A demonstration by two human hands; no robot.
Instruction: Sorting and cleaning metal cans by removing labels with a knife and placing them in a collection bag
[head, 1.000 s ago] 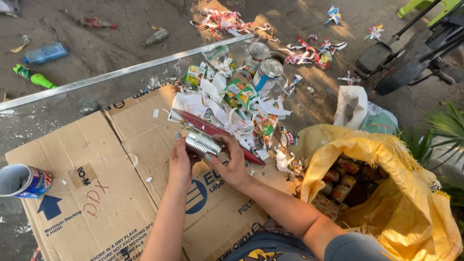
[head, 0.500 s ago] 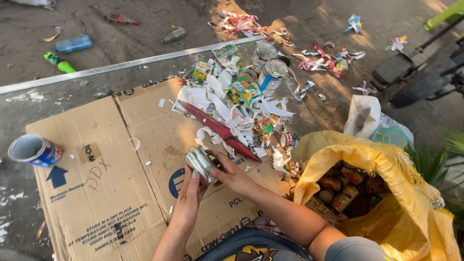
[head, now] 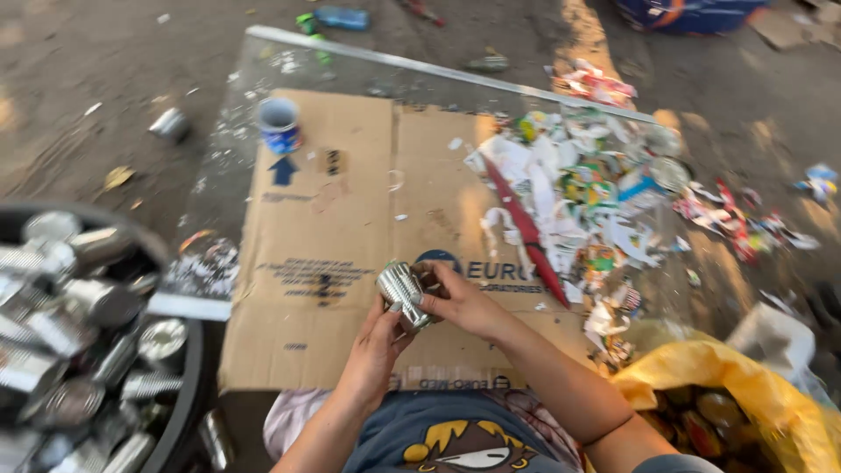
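Observation:
Both my hands hold one bare ribbed silver tin can (head: 401, 291) over a flattened cardboard sheet (head: 333, 236). My left hand (head: 377, 343) grips it from below and my right hand (head: 459, 300) grips it from the right side. A heap of torn coloured paper labels (head: 585, 194) lies on the cardboard's right part, with a long red strip (head: 527, 231) along its near edge. An upright blue and white labelled can (head: 280, 125) stands at the cardboard's far left corner.
A dark tub (head: 180, 398) at the near left is filled with several bare silver cans. A yellow sack (head: 740, 390) with labelled cans sits near right. A metal bar (head: 420, 66) lies beyond the cardboard. Bottles, a loose can (head: 168, 124) and litter dot the ground.
The view has swung left, bringing the tub of silver cans into sight. My hands have drawn the silver can closer to my body, away from the label heap.

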